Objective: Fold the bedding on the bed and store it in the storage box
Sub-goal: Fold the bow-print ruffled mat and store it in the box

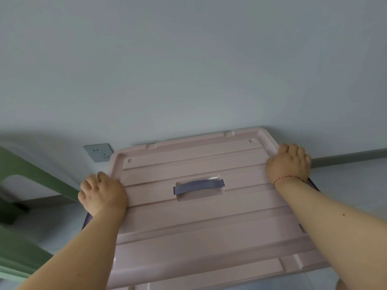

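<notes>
A pink plastic lid [199, 222] of the storage box fills the lower middle of the view, with a purple-grey handle [198, 186] at its centre. My left hand [103, 193] grips the lid's left edge, fingers curled over the rim. On the far right edge, my right hand [289, 162] is closed over the rim; a red string bracelet circles its wrist. Purple latch parts show under both hands. The box body beneath the lid and any bedding are hidden.
A pale wall [188, 70] stands right behind the box, with a grey power socket [98, 152] low on it. A green piece of furniture [25, 185] stands at the left. A grey skirting board [351, 158] runs along the wall's base.
</notes>
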`<state>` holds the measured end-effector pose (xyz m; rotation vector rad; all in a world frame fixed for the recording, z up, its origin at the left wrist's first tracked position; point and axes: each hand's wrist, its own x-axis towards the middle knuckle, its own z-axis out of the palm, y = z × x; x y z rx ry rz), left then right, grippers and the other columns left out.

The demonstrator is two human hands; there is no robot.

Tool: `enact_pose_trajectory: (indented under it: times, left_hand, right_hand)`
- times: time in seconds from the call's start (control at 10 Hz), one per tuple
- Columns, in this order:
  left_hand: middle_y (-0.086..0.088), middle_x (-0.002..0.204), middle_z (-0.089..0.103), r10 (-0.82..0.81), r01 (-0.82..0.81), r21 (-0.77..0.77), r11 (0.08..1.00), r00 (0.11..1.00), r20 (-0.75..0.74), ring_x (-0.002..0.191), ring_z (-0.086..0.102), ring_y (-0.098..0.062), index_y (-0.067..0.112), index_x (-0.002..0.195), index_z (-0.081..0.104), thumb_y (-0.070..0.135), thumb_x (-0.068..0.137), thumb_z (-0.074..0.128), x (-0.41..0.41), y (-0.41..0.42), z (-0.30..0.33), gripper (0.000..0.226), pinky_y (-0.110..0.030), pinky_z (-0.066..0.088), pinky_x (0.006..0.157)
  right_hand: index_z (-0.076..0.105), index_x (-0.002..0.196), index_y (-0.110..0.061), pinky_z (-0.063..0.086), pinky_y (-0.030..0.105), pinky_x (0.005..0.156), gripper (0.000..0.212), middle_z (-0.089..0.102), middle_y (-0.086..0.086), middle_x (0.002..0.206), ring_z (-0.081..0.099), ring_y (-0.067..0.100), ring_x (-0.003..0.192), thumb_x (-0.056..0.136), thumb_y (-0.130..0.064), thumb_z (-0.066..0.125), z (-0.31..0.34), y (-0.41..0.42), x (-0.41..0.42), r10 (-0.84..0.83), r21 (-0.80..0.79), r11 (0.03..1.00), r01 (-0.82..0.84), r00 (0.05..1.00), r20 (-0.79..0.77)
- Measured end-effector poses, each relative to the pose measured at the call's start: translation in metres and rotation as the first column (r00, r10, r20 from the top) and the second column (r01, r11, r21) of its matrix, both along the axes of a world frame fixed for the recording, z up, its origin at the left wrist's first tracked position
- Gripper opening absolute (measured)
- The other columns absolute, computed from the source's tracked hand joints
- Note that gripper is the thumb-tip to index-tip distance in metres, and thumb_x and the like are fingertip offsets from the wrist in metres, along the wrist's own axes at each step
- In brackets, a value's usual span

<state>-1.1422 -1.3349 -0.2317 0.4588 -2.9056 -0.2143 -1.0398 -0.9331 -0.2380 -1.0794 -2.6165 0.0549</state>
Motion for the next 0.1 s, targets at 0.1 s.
enact_pose_trajectory:
  times: [0.1]
  left_hand:
    - [-0.014, 0.136, 0.044, -0.071, 0.069, -0.036, 0.997, 0.997, -0.041, 0.125, 0.032, -0.032, 0.004, 0.125, 0.053, 0.036, 0.097, 0.037, 0.0073, 0.0097, -0.0017, 0.045, -0.045, 0.025, 0.103]
  right_hand:
    - [0.053, 0.112, -0.005, 0.03, 0.038, 0.093, 0.032, 0.053, 0.017, 0.115, 0.043, 0.032, 0.11, 0.087, -0.024, 0.049, 0.0028, -0.0185, -0.0027, 0.117, 0.006, 0.993, -0.117, 0.993, 0.0]
